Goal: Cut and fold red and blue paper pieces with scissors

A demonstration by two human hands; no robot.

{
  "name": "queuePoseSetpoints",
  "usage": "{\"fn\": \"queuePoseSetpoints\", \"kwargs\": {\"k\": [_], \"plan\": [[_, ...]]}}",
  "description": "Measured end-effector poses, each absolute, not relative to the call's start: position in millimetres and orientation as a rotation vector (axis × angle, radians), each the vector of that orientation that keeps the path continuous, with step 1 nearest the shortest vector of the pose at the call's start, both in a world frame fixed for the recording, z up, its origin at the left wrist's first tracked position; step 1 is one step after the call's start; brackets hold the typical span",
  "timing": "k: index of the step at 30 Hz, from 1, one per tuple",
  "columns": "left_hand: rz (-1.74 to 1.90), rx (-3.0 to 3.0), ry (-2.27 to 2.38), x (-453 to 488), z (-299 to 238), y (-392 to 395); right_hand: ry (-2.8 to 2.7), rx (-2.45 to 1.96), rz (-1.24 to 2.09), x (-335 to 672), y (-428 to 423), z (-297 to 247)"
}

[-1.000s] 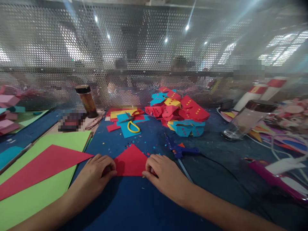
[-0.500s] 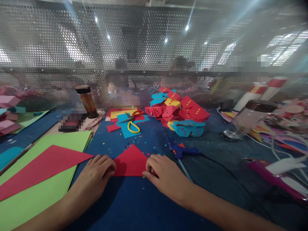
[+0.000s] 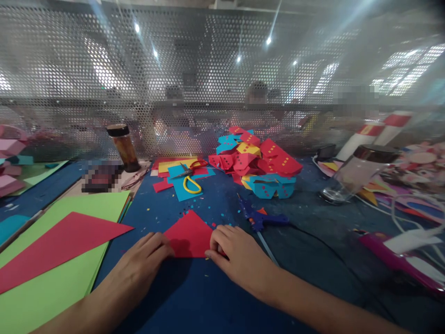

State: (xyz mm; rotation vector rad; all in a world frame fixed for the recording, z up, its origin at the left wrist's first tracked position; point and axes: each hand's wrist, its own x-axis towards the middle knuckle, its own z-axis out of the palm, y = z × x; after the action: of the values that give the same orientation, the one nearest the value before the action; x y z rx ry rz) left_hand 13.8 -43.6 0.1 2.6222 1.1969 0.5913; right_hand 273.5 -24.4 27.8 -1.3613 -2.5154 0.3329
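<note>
A small red paper triangle (image 3: 189, 234) lies folded on the blue table mat (image 3: 194, 297), its tip pointing away from me. My left hand (image 3: 148, 255) rests on the triangle's left corner, fingers curled together and pressing down. My right hand (image 3: 236, 255) presses on the right corner with its fingers bent and close together. Both forearms reach in from the bottom edge.
A large red triangle sheet (image 3: 59, 243) lies on green paper (image 3: 52, 287) at the left. A blue glue gun (image 3: 260, 218) sits right of my hands. Behind are scissors (image 3: 189, 178), a pile of folded paper pieces (image 3: 259, 164), a brown jar (image 3: 121, 146), a tipped clear jar (image 3: 358, 174) and a perforated screen (image 3: 222, 79).
My left hand has slid slightly right and lower along the triangle's bottom edge. The right hand has stayed on the right corner.
</note>
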Motion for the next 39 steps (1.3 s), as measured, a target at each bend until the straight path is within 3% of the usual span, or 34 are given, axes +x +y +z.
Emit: {"fn": "queuePoseSetpoints", "kwargs": {"k": [39], "plan": [[0.373,2.926,1.234,18.4,5.0,-49.3,-2.532,-1.396,0.309,274.2,-25.8,29.5]]}}
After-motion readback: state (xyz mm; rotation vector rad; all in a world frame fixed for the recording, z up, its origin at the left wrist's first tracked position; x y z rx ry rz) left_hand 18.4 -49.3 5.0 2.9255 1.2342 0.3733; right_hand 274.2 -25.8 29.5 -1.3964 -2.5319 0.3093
